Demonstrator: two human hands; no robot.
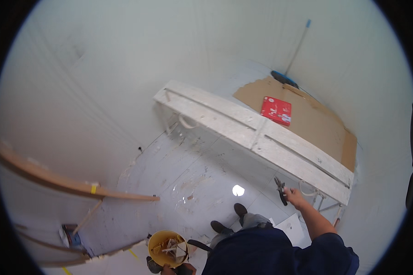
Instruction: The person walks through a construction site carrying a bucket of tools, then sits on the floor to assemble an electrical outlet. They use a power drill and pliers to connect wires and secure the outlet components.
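My right hand (293, 197) is closed on dark-handled pliers (281, 188), held beside the right end of a long paint-spattered white plank bench (275, 150). At the lower edge a yellow bucket (157, 240) holds yellowish strands and pale odds and ends. Skin shows beside and below the bucket, partly covered; I cannot tell whether it is my left hand or someone else's, or what those fingers do. My dark shoes (219, 226) stand on the pale floor below the bench.
Behind the bench lie a cardboard sheet (307, 128) and a red flat box (274, 110). A blue-headed mop (283, 79) leans at the wall. Wooden boards (124, 196) with yellow tape run along the left. A white panel (292, 229) is by my right side.
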